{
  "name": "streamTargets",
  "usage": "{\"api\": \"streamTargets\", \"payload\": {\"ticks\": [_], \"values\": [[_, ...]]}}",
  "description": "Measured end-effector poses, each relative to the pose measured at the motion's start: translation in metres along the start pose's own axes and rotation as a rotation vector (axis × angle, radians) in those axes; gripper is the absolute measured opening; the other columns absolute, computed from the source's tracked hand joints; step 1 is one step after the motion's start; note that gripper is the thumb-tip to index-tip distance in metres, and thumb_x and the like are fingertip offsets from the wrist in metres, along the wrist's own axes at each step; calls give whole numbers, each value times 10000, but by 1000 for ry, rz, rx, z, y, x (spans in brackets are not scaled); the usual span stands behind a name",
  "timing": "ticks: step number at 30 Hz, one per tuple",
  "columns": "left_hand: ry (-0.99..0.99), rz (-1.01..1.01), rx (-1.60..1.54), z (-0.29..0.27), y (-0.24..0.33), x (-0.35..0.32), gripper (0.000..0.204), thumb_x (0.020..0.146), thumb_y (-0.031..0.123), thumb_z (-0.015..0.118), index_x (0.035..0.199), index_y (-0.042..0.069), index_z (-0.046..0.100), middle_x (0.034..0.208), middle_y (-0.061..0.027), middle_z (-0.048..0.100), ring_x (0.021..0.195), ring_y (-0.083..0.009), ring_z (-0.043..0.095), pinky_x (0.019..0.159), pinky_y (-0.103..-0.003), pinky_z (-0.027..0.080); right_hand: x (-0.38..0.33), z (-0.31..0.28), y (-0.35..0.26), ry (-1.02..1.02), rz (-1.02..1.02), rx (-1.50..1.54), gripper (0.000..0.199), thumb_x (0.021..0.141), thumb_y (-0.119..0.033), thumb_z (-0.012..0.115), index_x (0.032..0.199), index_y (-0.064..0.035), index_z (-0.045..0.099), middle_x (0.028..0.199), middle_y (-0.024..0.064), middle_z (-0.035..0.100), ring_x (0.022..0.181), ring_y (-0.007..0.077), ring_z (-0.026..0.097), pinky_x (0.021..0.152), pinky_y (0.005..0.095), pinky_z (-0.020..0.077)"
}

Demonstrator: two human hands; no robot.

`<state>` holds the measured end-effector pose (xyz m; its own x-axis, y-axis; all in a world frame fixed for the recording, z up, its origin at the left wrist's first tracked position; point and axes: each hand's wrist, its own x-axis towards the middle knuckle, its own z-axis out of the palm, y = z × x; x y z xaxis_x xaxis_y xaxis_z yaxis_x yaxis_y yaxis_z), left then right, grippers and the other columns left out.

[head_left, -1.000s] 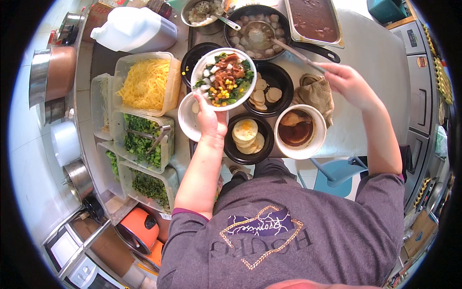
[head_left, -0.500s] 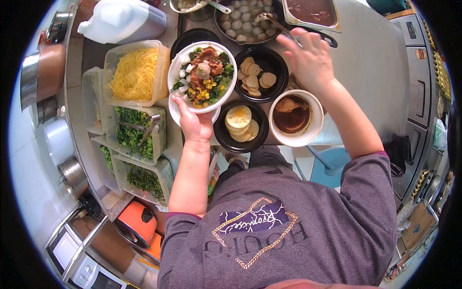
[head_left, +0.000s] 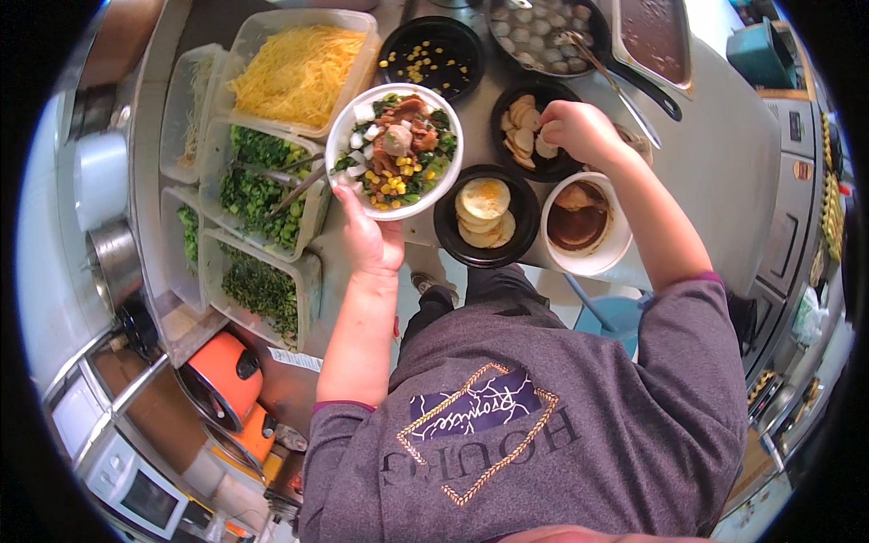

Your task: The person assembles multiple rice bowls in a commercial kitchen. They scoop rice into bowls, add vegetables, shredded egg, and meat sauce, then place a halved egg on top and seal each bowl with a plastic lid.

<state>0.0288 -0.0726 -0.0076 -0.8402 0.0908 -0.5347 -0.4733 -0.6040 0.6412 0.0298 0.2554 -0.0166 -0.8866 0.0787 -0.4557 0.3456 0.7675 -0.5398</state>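
The left hand (head_left: 373, 242) is partly closed around the lower edge of a white bowl (head_left: 396, 213), thumb at the rim and the other fingers mostly hidden beneath. The bowl is held up near the table's front edge, between the tub of chopped greens (head_left: 312, 242) and the black bowl of round patties (head_left: 446, 222). In it are leafy greens, white cubes, corn, brown meat and one ball (head_left: 397, 139) on top.

The right hand (head_left: 579, 134) has its fingers drawn together, tips down at the pale slices (head_left: 522, 116) in another black bowl (head_left: 554, 169); I cannot tell whether it grips one. Its wrist is near a white bucket of brown sauce (head_left: 608, 260). Beyond, a metal utensil (head_left: 625, 89) leans out of a pan (head_left: 661, 98) of balls in liquid.
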Motion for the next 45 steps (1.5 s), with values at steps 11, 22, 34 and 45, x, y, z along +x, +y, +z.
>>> {"api": "streamTargets", "payload": {"ticks": [11, 22, 34, 45], "values": [[14, 58, -114, -7, 21, -54, 592, 1006, 497, 325, 1388, 48, 372, 1377, -96, 476, 1242, -226, 500, 1047, -373, 423, -51, 24, -202, 166, -963, -48, 157, 734, -200, 749, 887, -169, 757, 849, -21, 654, 871, 205, 583, 750, 352, 466], [141, 390, -331, -104, 75, -175, 565, 1020, 460, 294, 1439, 82, 313, 1455, -104, 398, 1337, -271, 392, 1138, -444, 285, -44, 19, -412, 295, -1258, 162, 125, 776, -172, 739, 869, -91, 718, 750, 67, 620, 708, 223, 568, 649, 339, 462], [889, 712, -666, -266, 7, -380, 622, 1008, 511, 255, 1461, 87, 296, 1476, -90, 386, 1351, -265, 378, 1113, -430, 310, 170, 90, -720, 179, -1287, -521, 264, 865, -289, 598, 1008, -68, 613, 909, 115, 626, 850, 235, 600, 770, 375, 464], [985, 893, -754, -370, -47, -448, 581, 1010, 490, 315, 1433, 93, 352, 1450, -66, 426, 1321, -240, 423, 1086, -416, 359, 196, 57, -700, 300, -1338, -8, 315, 886, -231, 604, 1108, -7, 615, 985, 117, 642, 864, 170, 600, 795, 301, 472]]}}
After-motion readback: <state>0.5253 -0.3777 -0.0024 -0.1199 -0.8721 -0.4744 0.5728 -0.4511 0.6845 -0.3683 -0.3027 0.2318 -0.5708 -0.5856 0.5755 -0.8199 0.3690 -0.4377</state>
